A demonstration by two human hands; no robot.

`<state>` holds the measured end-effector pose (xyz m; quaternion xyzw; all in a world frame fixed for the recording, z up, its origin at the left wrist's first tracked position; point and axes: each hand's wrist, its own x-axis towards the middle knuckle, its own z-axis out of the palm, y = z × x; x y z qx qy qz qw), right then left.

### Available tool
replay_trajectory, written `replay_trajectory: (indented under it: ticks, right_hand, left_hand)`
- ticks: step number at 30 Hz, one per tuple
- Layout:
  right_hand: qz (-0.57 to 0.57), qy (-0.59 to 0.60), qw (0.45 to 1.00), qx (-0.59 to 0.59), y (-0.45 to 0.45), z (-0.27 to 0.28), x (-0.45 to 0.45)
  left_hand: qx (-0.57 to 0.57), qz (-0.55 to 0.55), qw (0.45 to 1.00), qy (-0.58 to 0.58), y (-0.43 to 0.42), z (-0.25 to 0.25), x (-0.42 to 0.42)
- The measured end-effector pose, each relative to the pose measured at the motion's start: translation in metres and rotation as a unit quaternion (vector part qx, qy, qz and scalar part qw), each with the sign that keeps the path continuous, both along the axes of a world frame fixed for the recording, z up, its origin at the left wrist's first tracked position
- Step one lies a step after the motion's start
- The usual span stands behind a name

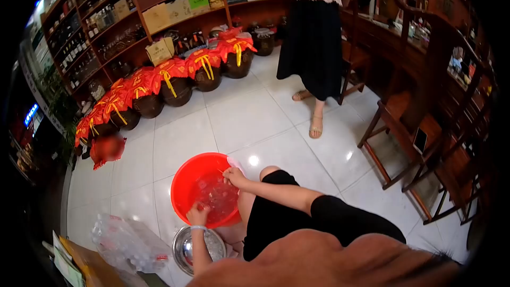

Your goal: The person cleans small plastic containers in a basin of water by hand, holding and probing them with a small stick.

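A large red plastic basin (183, 178) stands on the floor in front of my knees, with a heap of small clear, shiny items (215, 194) inside it. My right hand (234, 177) is over the basin's right side, its fingers pinched on something thin that I cannot make out. A pale pinkish item (235, 165) lies by the rim next to it. At the near left rim, my left hand (198, 214) has its fingers bent together over the basin; what they hold is too small to name. A shiny metal bowl (179, 247) sits beneath my left forearm.
A clear plastic bag (125, 239) with contents lies left of the bowl, near a cardboard box (87, 260). Dark jars with red cloth covers (172, 69) line the shelves. Another person in a black skirt (311, 48) stands ahead. Wooden chairs (406, 111) stand at right, one bearing a phone (420, 140).
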<state>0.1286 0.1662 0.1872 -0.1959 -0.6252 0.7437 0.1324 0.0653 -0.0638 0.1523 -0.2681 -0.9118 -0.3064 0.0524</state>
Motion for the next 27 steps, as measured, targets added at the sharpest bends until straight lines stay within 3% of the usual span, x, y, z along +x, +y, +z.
replay_trajectory:
  ticks: [1,2,3,5,7,8,9,10,11,14,15,17,18,19,21,22,23,25,26,27]
  right_hand:
    - [-0.004,-0.002,1.0,-0.005,-0.002,-0.002,0.0]
    - [-0.004,0.005,1.0,0.008,0.001,-0.003,-0.004]
    - [-0.001,0.008,1.0,0.016,-0.003,-0.006,-0.006]
    - [-0.014,0.019,1.0,0.013,-0.003,-0.012,-0.012]
    - [-0.025,0.027,0.999,-0.027,0.0,-0.02,-0.014]
    - [-0.005,0.038,0.998,0.04,0.006,-0.046,-0.027]
    - [-0.018,0.147,0.987,0.063,0.007,-0.063,-0.025]
    - [-0.011,0.013,1.0,0.026,0.006,-0.028,-0.009]
    - [0.008,0.008,0.998,0.069,0.005,-0.024,-0.004]
    - [0.016,-0.015,1.0,0.017,0.015,-0.036,-0.009]
    - [0.007,-0.055,0.998,-0.001,0.01,-0.016,-0.001]
    - [0.016,-0.004,1.0,-0.013,0.012,-0.026,-0.007]
    - [0.045,-0.009,0.999,-0.009,0.011,-0.023,-0.012]
    - [0.035,0.006,0.999,-0.015,0.011,-0.017,-0.01]
    - [0.026,0.019,0.999,-0.025,0.003,-0.007,0.001]
    - [0.031,0.002,0.999,-0.027,0.0,0.001,0.006]
    - [0.035,-0.013,0.999,-0.023,0.002,0.007,0.007]
    - [0.03,-0.013,0.999,-0.028,0.0,0.008,0.002]
    - [0.027,-0.039,0.998,-0.047,-0.002,0.024,0.008]
    - [0.022,-0.07,0.995,-0.065,-0.003,0.029,0.013]
  left_hand:
    - [0.102,0.006,0.988,-0.119,0.005,0.035,0.004]
    - [0.237,-0.084,0.955,-0.155,0.01,0.04,-0.016]
    - [0.393,-0.184,0.861,-0.264,0.009,0.042,-0.025]
    - [0.426,-0.119,0.814,-0.376,0.005,0.092,-0.009]
    - [0.349,-0.087,0.832,-0.423,0.007,0.044,-0.016]
    - [-0.015,-0.142,0.979,-0.144,-0.001,0.024,-0.01]
    - [-0.055,-0.093,0.984,-0.143,-0.001,0.015,-0.007]
    - [-0.096,-0.045,0.984,-0.144,-0.001,0.007,-0.003]
    - [-0.138,0.001,0.979,-0.148,0.0,0.001,0.002]
    - [0.04,-0.004,0.99,-0.134,0.006,0.064,0.004]
    - [0.097,-0.055,0.972,-0.208,0.005,0.071,-0.007]
    - [0.304,-0.12,0.891,-0.315,0.006,0.099,0.003]
    - [0.317,-0.093,0.892,-0.31,0.011,0.091,0.004]
    - [0.206,-0.05,0.942,-0.262,0.02,0.072,0.004]
    - [-0.043,0.021,0.986,-0.163,0.026,0.033,0.001]
    - [-0.374,-0.118,0.919,0.041,0.022,0.031,0.006]
    - [-0.372,-0.111,0.921,0.045,0.025,0.032,0.005]
    - [-0.093,-0.002,0.99,-0.109,0.023,0.043,0.002]
    - [-0.072,-0.015,0.996,-0.058,0.023,0.065,-0.001]
    - [-0.071,-0.015,0.994,-0.079,0.022,0.103,0.004]
